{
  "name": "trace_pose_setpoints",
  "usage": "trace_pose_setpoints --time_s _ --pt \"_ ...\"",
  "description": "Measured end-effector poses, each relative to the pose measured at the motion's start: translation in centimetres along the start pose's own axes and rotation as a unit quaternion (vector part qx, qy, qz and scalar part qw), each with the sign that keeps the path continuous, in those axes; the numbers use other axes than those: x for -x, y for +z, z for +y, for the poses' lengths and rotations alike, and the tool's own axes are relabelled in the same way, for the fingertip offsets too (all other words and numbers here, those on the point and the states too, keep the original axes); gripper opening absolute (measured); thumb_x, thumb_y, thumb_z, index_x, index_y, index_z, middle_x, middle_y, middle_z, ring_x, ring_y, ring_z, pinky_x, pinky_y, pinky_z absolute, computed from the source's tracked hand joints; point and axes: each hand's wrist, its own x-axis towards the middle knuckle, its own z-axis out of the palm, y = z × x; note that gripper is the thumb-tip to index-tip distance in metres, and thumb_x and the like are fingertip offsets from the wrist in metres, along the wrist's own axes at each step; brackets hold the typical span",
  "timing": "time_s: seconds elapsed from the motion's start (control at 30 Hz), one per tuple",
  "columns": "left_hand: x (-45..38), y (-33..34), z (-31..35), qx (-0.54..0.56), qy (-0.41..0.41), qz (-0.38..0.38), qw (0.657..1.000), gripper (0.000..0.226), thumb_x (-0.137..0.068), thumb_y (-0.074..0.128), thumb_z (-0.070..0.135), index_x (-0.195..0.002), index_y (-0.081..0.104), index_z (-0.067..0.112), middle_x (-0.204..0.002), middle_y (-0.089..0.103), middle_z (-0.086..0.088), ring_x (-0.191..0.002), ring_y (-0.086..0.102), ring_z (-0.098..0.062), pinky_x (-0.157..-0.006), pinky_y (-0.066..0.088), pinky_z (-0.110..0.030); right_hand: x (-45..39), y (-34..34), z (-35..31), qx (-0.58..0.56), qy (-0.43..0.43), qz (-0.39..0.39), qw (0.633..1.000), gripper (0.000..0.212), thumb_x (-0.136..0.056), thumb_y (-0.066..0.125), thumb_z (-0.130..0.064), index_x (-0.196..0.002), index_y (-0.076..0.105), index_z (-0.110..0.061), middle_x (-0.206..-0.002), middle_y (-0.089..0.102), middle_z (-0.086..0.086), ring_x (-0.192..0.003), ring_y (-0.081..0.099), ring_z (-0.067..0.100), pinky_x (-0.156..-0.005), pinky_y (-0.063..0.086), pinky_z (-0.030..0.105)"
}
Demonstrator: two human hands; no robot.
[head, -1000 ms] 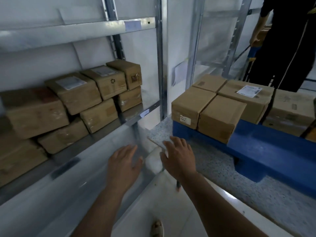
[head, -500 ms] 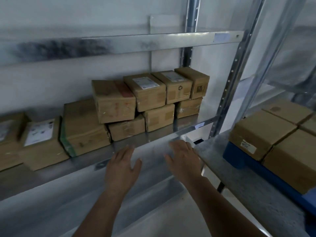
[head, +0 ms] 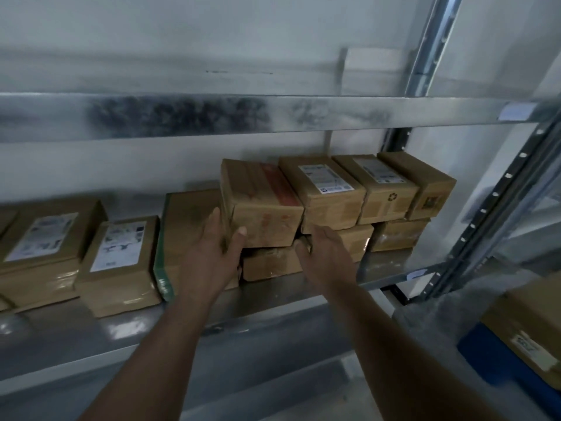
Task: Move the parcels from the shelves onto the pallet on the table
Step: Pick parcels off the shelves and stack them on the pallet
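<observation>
Several brown cardboard parcels sit on a metal shelf [head: 391,270], some stacked two high. A parcel with red tape [head: 261,202] lies on top of the stack at the middle. My left hand [head: 212,256] is open, its fingers against that parcel's left front corner and its thumb on the front face. My right hand [head: 326,256] is open just below the parcel's right front corner, in front of the lower parcel [head: 270,262]. Neither hand has closed on anything. At the far right edge shows the blue pallet [head: 485,354] with a parcel [head: 528,326] on it.
A second shelf beam [head: 273,115] runs overhead. Labelled parcels [head: 118,262] lie flat on the left of the shelf, and a green-edged parcel [head: 182,238] stands beside my left hand. A perforated upright post [head: 491,205] stands at the right.
The view has turned left from the pallet to the shelf. Both hands have reached up and forward from below the shelf edge to the red-taped parcel.
</observation>
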Motion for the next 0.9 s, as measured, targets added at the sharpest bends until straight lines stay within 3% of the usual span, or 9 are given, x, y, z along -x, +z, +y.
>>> trace_pose_setpoints --time_s 0.1,0.23,0.43,0.53,0.63,0.7,0.8,0.9 --pt "-1.9 -0.6 1.0 -0.012 0.004 0.011 1.0 0.064 -0.094 0.04 0.051 -0.147 0.025 0.019 -0.149 0.035 -0.006 -0.134 0.034 -0.024 -0.104 0.03 -0.032 -1.9 0.7 -0.3 -0.032 0.018 0.015 0.999 0.042 -0.094 0.048 -0.031 -0.13 0.047 -0.01 -0.123 0.055 0.01 -0.116 0.049 0.025 -0.095 0.043 0.039" --pt "-3.7 -0.9 2.2 -0.004 -0.015 -0.009 1.0 0.058 -0.096 0.037 0.051 -0.143 0.035 0.018 -0.144 0.043 -0.007 -0.13 0.039 -0.024 -0.093 0.033 -0.028 -3.4 1.5 -0.6 -0.07 0.059 0.024 0.995 0.038 -0.095 0.047 -0.035 -0.125 0.05 -0.012 -0.119 0.058 0.008 -0.112 0.053 0.025 -0.091 0.046 0.044" --pt "-6.1 -0.4 1.5 -0.033 -0.078 -0.074 0.994 0.061 -0.094 0.029 0.06 -0.137 0.042 0.019 -0.134 0.052 -0.009 -0.12 0.049 -0.03 -0.086 0.038 -0.033 -4.6 2.7 -0.8 -0.126 0.09 0.053 0.986 0.026 -0.092 0.05 -0.036 -0.104 0.055 -0.013 -0.1 0.061 0.004 -0.095 0.058 0.022 -0.079 0.049 0.039" --pt "-6.6 -0.3 1.2 -0.035 -0.074 -0.072 0.994 0.054 -0.095 0.029 0.055 -0.134 0.047 0.021 -0.128 0.057 -0.009 -0.114 0.053 -0.03 -0.083 0.04 -0.034 -4.7 3.1 -1.1 -0.17 0.104 0.06 0.978 0.027 -0.089 0.051 -0.041 -0.101 0.054 -0.017 -0.099 0.062 0.0 -0.092 0.058 0.018 -0.075 0.049 0.035" --pt "-6.8 -0.8 0.6 -0.014 -0.098 -0.052 0.994 0.047 -0.096 0.03 0.048 -0.124 0.054 0.021 -0.118 0.06 -0.009 -0.096 0.053 -0.025 -0.077 0.04 -0.032 -4.6 2.9 -1.6 -0.185 0.089 0.071 0.976 0.028 -0.092 0.049 -0.043 -0.093 0.052 -0.016 -0.093 0.059 -0.001 -0.083 0.056 0.015 -0.065 0.041 0.028" --pt "-6.9 -1.2 -0.1 0.008 -0.111 -0.043 0.993 0.046 -0.094 0.03 0.048 -0.121 0.055 0.021 -0.118 0.06 -0.008 -0.094 0.051 -0.023 -0.081 0.043 -0.035 -4.6 2.5 -2.1 -0.222 0.092 0.058 0.969 0.029 -0.094 0.047 -0.043 -0.084 0.049 -0.015 -0.084 0.058 0.0 -0.075 0.056 0.014 -0.06 0.039 0.025" --pt "-6.5 -1.5 -0.7 0.021 -0.109 -0.047 0.993 0.055 -0.093 0.029 0.057 -0.13 0.051 0.023 -0.128 0.056 -0.007 -0.108 0.052 -0.025 -0.092 0.043 -0.04 -5.1 2.6 -2.3 -0.269 0.109 0.04 0.956 0.035 -0.094 0.048 -0.045 -0.074 0.047 -0.015 -0.07 0.056 -0.002 -0.062 0.054 0.011 -0.054 0.037 0.023" --pt "-5.9 -1.9 -0.8 0.018 -0.089 -0.058 0.994 0.056 -0.091 0.031 0.062 -0.133 0.048 0.028 -0.129 0.056 -0.004 -0.114 0.052 -0.025 -0.096 0.043 -0.043 -5.4 3.0 -2.1 -0.326 0.125 -0.005 0.937 0.041 -0.091 0.049 -0.047 -0.094 0.055 -0.006 -0.087 0.065 0.001 -0.076 0.065 0.013 -0.058 0.049 0.022"
